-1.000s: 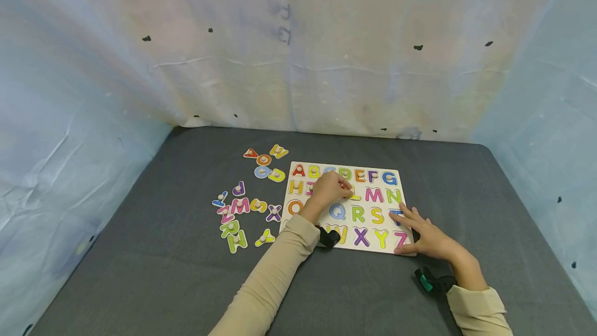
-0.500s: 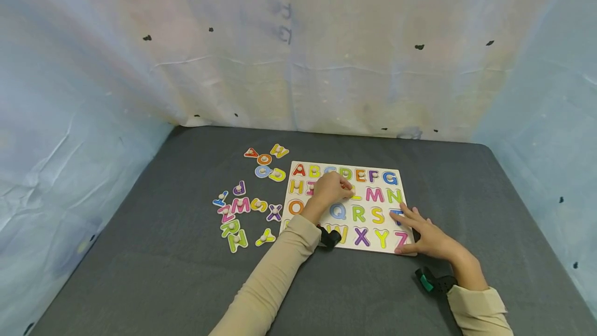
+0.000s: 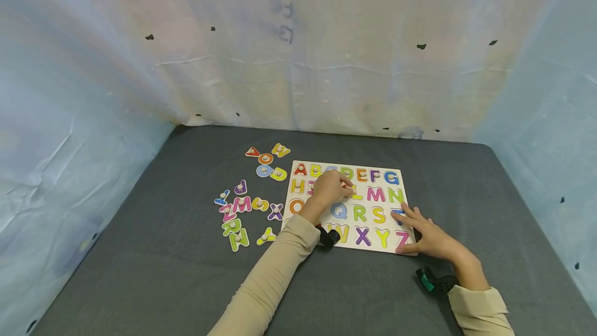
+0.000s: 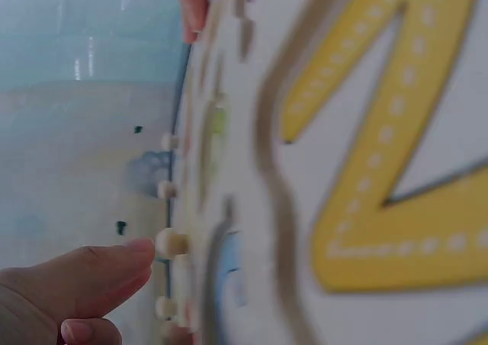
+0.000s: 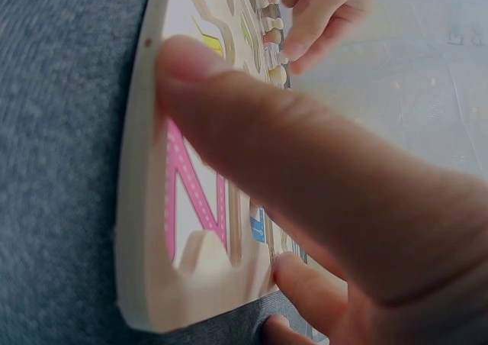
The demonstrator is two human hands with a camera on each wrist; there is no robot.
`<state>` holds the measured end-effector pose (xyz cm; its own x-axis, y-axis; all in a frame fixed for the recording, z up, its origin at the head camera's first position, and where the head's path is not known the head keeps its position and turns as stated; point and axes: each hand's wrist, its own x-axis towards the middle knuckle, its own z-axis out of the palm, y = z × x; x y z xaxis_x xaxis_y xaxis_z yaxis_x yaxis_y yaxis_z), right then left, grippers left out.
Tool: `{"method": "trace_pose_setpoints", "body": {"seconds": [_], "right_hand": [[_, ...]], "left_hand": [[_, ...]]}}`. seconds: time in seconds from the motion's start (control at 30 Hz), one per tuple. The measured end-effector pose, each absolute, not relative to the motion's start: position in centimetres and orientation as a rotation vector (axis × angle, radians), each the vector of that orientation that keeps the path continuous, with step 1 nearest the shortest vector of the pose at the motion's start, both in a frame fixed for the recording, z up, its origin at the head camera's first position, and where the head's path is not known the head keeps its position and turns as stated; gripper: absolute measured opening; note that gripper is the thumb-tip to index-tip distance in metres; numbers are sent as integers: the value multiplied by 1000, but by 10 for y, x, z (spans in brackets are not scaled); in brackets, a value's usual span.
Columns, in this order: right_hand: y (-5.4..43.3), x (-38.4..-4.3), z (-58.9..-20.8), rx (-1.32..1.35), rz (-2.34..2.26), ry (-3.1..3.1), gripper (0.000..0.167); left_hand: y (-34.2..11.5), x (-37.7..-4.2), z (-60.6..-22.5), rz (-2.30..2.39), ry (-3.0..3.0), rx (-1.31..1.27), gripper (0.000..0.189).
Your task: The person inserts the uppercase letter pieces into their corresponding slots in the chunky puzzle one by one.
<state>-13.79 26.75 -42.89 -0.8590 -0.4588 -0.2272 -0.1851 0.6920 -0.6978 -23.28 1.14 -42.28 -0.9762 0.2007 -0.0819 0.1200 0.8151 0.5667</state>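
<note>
The white wooden alphabet puzzle board (image 3: 303, 222) lies flat on the table. My left hand (image 3: 328, 189) reaches over its second row, thumb and fingertip at a small round wooden knob (image 4: 172, 242) of a letter piece near the L recess (image 3: 357, 194). Which letter it is cannot be made out, as the hand covers that part. My right hand (image 3: 431, 237) rests on the board's right end with fingers spread; its thumb (image 5: 229, 101) presses the near edge by the pink Z (image 5: 191, 200). Knobbed letters such as A (image 3: 300, 169) and H (image 3: 297, 186) sit in their recesses.
Loose letter pieces lie left of the board, among them a pink M (image 3: 241, 204), a purple X (image 3: 275, 212), a yellow-green Y (image 3: 266, 236) and an orange O (image 3: 265, 158). The dark grey tabletop (image 3: 158, 253) meets draped sheets at the back and sides.
The left fingers shift very slightly at the same spot on the board. The right hand stays in place, and the loose letters have not moved.
</note>
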Motion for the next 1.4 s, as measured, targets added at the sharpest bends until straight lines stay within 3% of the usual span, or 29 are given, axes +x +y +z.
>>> {"method": "trace_pose_setpoints", "body": {"seconds": [0.43, 0.93, 1.4], "right_hand": [[271, -138, -430, -524, -998, 2520, 89], [271, -138, -430, -519, -994, 2520, 91], [269, -139, -429, -530, -1000, 2515, 91]], "left_hand": [[-37, -220, -406, 1186, 2746, 423, 18], [-130, -202, -401, 1235, 2690, 551, 23], [-218, -203, -399, 1084, 2642, 445, 27]]}}
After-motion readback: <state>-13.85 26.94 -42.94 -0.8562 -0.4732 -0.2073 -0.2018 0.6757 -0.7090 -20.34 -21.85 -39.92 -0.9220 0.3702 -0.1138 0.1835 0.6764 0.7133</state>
